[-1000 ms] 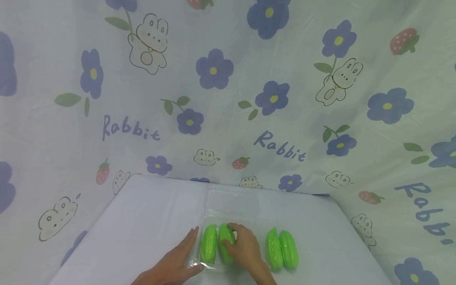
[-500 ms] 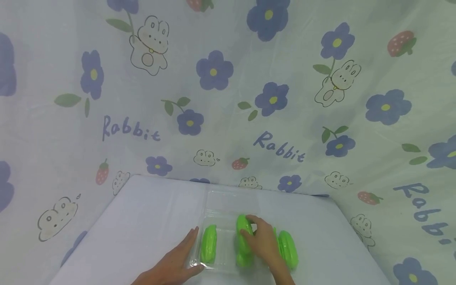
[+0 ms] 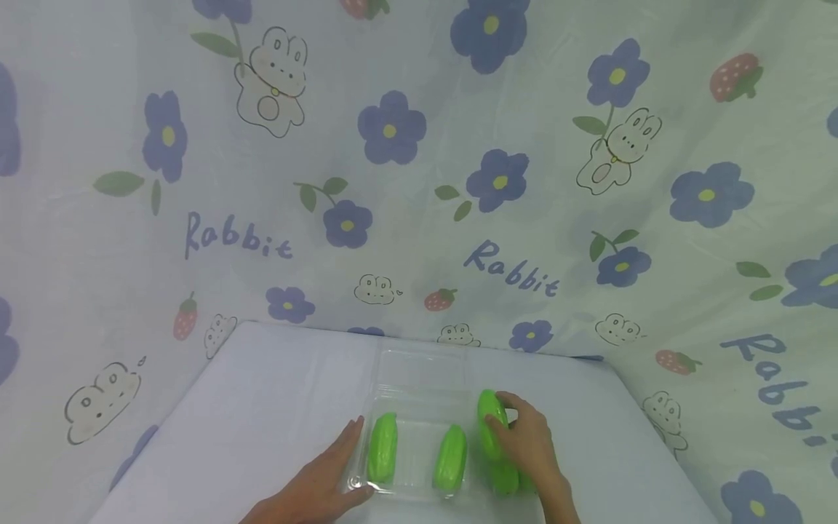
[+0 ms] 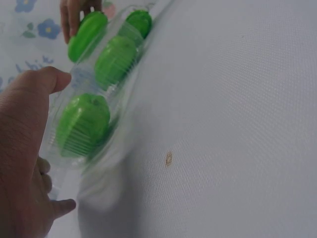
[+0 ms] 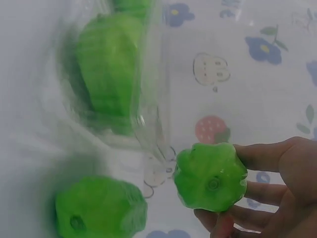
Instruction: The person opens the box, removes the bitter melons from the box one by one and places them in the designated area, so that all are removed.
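My right hand (image 3: 532, 440) pinches a ribbed green gourd (image 3: 489, 426) above the table, right of the clear plastic box (image 3: 417, 455). In the right wrist view, thumb and fingers grip the gourd's side, its round end facing the camera. Beneath it another gourd (image 3: 504, 480) lies on the table, with green showing behind my right wrist. Inside the box, one gourd (image 3: 382, 447) lies along the left side and another (image 3: 450, 460) along the right, with a gap between. My left hand (image 3: 321, 473) rests at the box's left edge, fingers straight and thumb near its front corner.
The box's transparent lid (image 3: 422, 367) lies folded back flat behind it. A white cloth-like surface (image 3: 262, 407) covers the table. Behind and beside the table hangs a sheet (image 3: 419, 196) printed with flowers, rabbits and strawberries.
My right hand has lifted the middle gourd out of the box and carried it right, over the gourds on the table. My left hand has stayed at the box's left edge.
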`<state>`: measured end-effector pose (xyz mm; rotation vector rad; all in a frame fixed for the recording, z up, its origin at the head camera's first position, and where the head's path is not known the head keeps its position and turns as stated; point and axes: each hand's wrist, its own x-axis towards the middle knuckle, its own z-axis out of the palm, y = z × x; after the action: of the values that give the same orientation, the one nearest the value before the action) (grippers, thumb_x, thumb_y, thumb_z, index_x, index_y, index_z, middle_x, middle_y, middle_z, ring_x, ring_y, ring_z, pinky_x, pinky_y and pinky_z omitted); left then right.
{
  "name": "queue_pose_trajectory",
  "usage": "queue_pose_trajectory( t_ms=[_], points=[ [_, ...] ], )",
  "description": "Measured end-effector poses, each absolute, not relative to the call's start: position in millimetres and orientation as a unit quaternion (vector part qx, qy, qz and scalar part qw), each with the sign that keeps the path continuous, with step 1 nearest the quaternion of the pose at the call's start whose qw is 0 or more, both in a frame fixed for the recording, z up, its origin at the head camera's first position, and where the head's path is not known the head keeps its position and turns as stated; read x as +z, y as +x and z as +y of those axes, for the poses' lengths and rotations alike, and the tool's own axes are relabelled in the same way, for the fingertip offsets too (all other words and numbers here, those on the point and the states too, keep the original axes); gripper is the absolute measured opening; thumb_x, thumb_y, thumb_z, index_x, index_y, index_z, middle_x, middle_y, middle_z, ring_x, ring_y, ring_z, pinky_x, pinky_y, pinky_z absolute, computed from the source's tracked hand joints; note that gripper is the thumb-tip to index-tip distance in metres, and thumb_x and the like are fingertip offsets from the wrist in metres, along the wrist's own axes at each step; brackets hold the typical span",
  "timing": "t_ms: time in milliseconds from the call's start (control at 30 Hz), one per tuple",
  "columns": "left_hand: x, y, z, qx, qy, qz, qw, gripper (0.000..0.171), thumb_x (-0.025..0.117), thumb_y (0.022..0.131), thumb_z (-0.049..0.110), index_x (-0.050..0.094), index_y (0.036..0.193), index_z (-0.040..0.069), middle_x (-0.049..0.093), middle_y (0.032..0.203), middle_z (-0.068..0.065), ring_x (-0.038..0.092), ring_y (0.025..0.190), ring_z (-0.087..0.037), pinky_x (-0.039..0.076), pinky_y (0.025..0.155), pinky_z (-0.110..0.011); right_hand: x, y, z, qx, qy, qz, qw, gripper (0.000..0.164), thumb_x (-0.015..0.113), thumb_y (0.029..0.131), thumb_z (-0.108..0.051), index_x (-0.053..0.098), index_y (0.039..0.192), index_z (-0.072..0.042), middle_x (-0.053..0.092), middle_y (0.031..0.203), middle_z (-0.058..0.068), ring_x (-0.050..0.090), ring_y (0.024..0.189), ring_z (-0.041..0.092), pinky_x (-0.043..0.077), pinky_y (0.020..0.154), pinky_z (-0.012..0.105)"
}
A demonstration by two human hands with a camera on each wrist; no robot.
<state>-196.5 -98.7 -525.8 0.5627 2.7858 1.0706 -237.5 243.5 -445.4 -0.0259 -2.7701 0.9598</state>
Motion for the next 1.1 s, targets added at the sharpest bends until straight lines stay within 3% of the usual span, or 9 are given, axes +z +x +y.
queue_pose_trajectory(
  t_ms=[300, 500, 767, 1000, 1100],
  points=[
    [-526, -197, -99, 0.361, 0.184, 0.913, 0.054, 0.101, 0.057, 0.087, 0.066, 0.007, 0.160, 0.015, 0.016, 0.162, -0.014, 0.023, 0.144, -0.037, 0.027, 0.110, -0.060, -439, -238, 278, 0.304, -0.013, -0.946, 0.109, 0.051, 0.074, 0.089, -0.025, 0.059, 0.133, -0.005, 0.062, 0.125, 0.021, 0.066, 0.082, 0.022, 0.052, 0.059, 0.033],
    [-527, -196, -100, 0.367, 0.176, 0.911, 0.071, 0.102, 0.056, 0.086, 0.067, 0.004, 0.160, 0.020, 0.014, 0.163, -0.010, 0.021, 0.145, -0.036, 0.025, 0.111, -0.060, -439, -235, 299, 0.296, -0.035, -0.950, 0.097, 0.054, 0.072, 0.090, -0.027, 0.056, 0.135, -0.002, 0.059, 0.127, 0.026, 0.067, 0.086, 0.028, 0.054, 0.061, 0.037],
    [-527, -196, -100, 0.359, 0.188, 0.912, 0.059, 0.101, 0.057, 0.088, 0.065, 0.005, 0.160, 0.016, 0.015, 0.162, -0.012, 0.022, 0.144, -0.036, 0.027, 0.110, -0.059, -446, -235, 322, 0.275, -0.063, -0.954, 0.097, 0.057, 0.070, 0.090, -0.029, 0.054, 0.136, -0.001, 0.058, 0.128, 0.028, 0.066, 0.086, 0.030, 0.052, 0.058, 0.036],
    [-527, -196, -100, 0.363, 0.187, 0.911, 0.062, 0.102, 0.058, 0.087, 0.065, 0.005, 0.160, 0.017, 0.015, 0.162, -0.012, 0.022, 0.144, -0.037, 0.027, 0.110, -0.060, -450, -234, 329, 0.246, -0.084, -0.962, 0.083, 0.060, 0.067, 0.091, -0.032, 0.050, 0.138, 0.002, 0.055, 0.130, 0.031, 0.059, 0.103, 0.050, 0.054, 0.073, 0.057],
    [-527, -197, -100, 0.363, 0.186, 0.911, 0.062, 0.102, 0.057, 0.087, 0.066, 0.004, 0.160, 0.017, 0.015, 0.162, -0.012, 0.022, 0.144, -0.037, 0.027, 0.110, -0.060, -451, -234, 329, 0.240, -0.089, -0.964, 0.077, 0.060, 0.067, 0.091, -0.032, 0.050, 0.138, 0.003, 0.054, 0.130, 0.032, 0.056, 0.108, 0.053, 0.052, 0.077, 0.061]
  ],
)
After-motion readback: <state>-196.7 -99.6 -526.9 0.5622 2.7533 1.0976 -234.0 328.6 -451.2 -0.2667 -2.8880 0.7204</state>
